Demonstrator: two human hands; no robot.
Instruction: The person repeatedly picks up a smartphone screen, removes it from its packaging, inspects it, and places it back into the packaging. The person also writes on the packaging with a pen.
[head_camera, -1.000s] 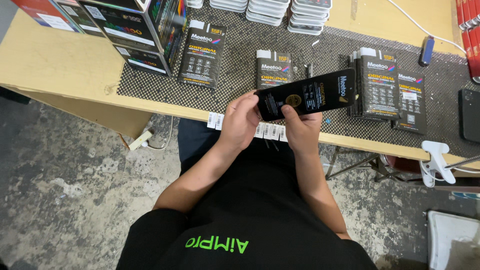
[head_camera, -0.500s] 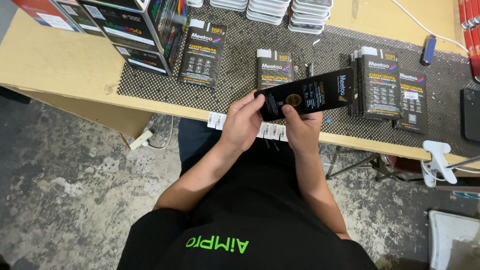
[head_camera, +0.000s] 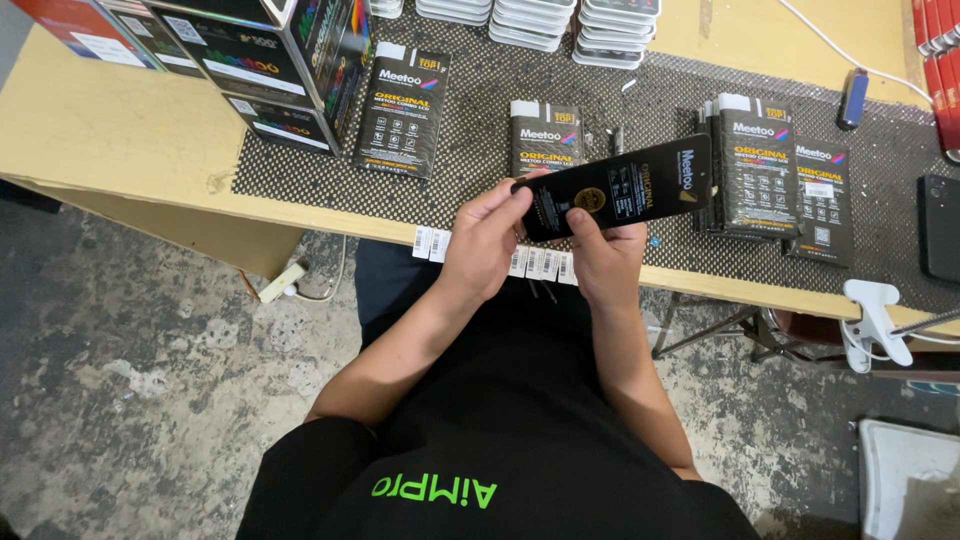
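1. Little has changed over the last second: the flat black box (head_camera: 625, 186) stays above the table edge (head_camera: 150, 195).
2. Left hand (head_camera: 487, 243) and right hand (head_camera: 600, 255) keep grasping it, thumbs on its face.

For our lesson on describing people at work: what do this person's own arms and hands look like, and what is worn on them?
Both forearms are bare; no gloves, rings, watch or wristband show on the left hand or the right hand. The person wears a black short-sleeved shirt with bright green lettering across the chest. The sleeves end around the upper arms; only the left sleeve edge shows clearly.
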